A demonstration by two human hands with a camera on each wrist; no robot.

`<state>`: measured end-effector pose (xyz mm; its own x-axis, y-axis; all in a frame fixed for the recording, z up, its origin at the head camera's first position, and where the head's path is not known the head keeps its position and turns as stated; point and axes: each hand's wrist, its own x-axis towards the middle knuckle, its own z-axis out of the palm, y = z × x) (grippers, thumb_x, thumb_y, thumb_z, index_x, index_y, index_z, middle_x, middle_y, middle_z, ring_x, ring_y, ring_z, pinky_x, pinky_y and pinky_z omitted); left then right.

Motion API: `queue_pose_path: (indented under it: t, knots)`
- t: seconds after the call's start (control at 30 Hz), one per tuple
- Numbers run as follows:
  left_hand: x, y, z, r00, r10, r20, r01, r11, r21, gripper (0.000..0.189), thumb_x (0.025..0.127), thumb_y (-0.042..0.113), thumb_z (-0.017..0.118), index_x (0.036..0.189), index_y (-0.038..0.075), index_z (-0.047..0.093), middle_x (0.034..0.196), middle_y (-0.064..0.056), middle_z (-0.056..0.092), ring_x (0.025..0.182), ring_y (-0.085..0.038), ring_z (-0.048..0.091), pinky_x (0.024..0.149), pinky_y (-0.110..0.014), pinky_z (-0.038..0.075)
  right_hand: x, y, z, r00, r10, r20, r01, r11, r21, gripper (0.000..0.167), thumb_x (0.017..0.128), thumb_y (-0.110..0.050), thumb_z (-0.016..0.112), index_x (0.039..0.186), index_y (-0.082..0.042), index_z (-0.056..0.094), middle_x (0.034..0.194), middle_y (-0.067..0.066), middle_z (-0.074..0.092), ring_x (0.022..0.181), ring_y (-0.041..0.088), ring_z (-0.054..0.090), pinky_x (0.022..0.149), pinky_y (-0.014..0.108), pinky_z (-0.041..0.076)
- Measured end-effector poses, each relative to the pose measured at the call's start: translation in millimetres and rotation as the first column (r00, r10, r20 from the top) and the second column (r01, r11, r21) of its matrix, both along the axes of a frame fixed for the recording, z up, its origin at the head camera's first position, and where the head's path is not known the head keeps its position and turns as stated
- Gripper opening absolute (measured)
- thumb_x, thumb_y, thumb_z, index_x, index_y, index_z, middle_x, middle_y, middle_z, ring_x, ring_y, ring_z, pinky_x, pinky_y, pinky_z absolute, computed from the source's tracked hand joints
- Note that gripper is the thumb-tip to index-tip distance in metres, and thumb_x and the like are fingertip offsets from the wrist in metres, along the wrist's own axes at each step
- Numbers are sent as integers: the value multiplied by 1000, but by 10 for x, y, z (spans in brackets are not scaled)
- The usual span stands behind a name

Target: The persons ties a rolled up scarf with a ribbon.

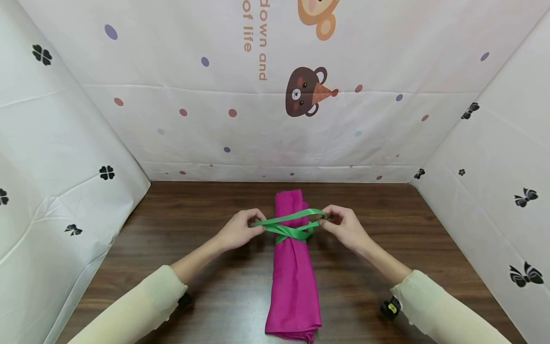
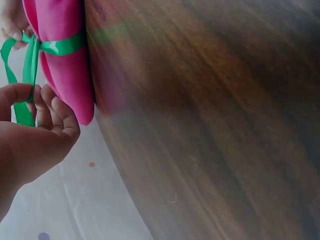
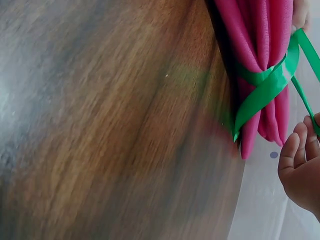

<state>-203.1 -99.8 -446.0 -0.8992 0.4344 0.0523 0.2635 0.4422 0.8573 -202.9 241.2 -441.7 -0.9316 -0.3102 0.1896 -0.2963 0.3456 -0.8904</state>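
Magenta cloth bundle [image 1: 294, 291]: lies flat on the counter, mid-width, between the two hands. Folded lengthwise, pleats gathered where it's cinched.
Bundle axis: long axis runs near to far, almost straight away from the person. Wider end toward the person, narrower end toward the back wall.
Green ribbon [image 1: 292, 232]: wrapped around the bundle, cloth gathered inside the wrap. Crosses itself on top; wrap sits closer to the far end in the head view.
Ribbon strands: stretch sideways over the cloth, across the bundle's axis, out to both hands.
Left hand [image 1: 240, 230]: left of the bundle, thumb and fingers pinching ribbon.
Right hand [image 1: 346, 226]: right of the bundle, fingers pinching ribbon near the thumb tip.
Counter [image 1: 227, 296]: dark wood grain, glossy.
Sleeves [image 1: 142, 298]: pale cream, both forearms.
Back wall [image 1: 172, 138]: white sheet, printed dots, lettering, bear faces.
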Motion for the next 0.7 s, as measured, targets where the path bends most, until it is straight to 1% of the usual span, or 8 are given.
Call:
queue_pose_path:
  t: [0.07, 0.13, 0.2, 0.27, 0.37, 0.5, 0.6, 0.7]
  knots:
    - [-8, -18, -2, 1000, 10, 27, -11, 999, 30, 9, 98, 12, 70, 106, 10, 71, 91, -5, 70, 75, -21, 61, 63, -27, 48, -7, 28, -9, 1000, -13, -4, 13, 1000, 2, 6, 96, 0, 74, 102, 0, 72, 97, 14, 72, 84, 20, 63, 74, 25, 52]
    - [-16, -35, -5, 998, 19, 58, -23, 998, 66, 8, 99, 11, 69, 106, 7, 69, 92, -9, 71, 77, -30, 66, 64, -27, 49, -14, 54, -19, 1000, -24, -6, 24, 1000, 2, 5, 96, -1, 74, 101, -1, 72, 96, 14, 72, 84, 19, 63, 74, 25, 52]
    - [-24, -45, -5, 996, 27, 90, -36, 993, 108, 8, 100, 10, 68, 106, 4, 67, 93, -15, 72, 88, -39, 69, 71, -31, 54, -21, 80, -27, 999, -31, -7, 31, 1000, 2, 5, 96, -1, 74, 101, -1, 72, 96, 14, 72, 84, 20, 62, 74, 25, 53]
    - [-31, -60, -9, 991, 43, 123, -61, 987, 146, 7, 101, 9, 66, 106, 3, 65, 95, -19, 73, 95, -44, 70, 78, -35, 56, -23, 99, -33, 999, -34, -7, 34, 999, 2, 4, 97, -2, 74, 101, -1, 72, 95, 13, 71, 85, 22, 61, 74, 25, 52]
    - [-41, -75, -25, 985, 65, 161, -95, 978, 184, 6, 101, 8, 65, 103, 2, 62, 103, -18, 72, 99, -40, 71, 84, -40, 57, -19, 120, -33, 999, -38, -8, 38, 999, 6, 5, 97, -3, 74, 101, -1, 71, 94, 12, 70, 84, 22, 60, 73, 25, 52]
    - [-63, -80, -65, 977, 77, 198, -123, 964, 234, 5, 100, 5, 64, 99, 3, 60, 112, -13, 70, 101, -30, 73, 85, -38, 57, -14, 145, -18, 999, -36, -2, 36, 999, -3, 6, 97, -3, 74, 101, 0, 70, 91, 10, 67, 81, 18, 58, 70, 25, 50]
    - [-84, -76, -93, 972, 82, 221, -145, 947, 287, 7, 98, 2, 64, 101, 3, 58, 108, -14, 70, 100, -32, 73, 83, -36, 56, -25, 159, -9, 999, -41, 11, 41, 999, -21, 7, 97, -2, 73, 101, 1, 68, 89, 11, 66, 78, 15, 57, 67, 25, 48]
    - [-99, -82, -99, 967, 84, 239, -161, 932, 325, 17, 97, -1, 64, 113, 2, 57, 104, -14, 71, 101, -37, 71, 81, -36, 55, -41, 174, -3, 998, -60, 22, 61, 997, -47, 5, 97, -1, 72, 100, 2, 67, 86, 10, 66, 75, 15, 58, 65, 25, 49]
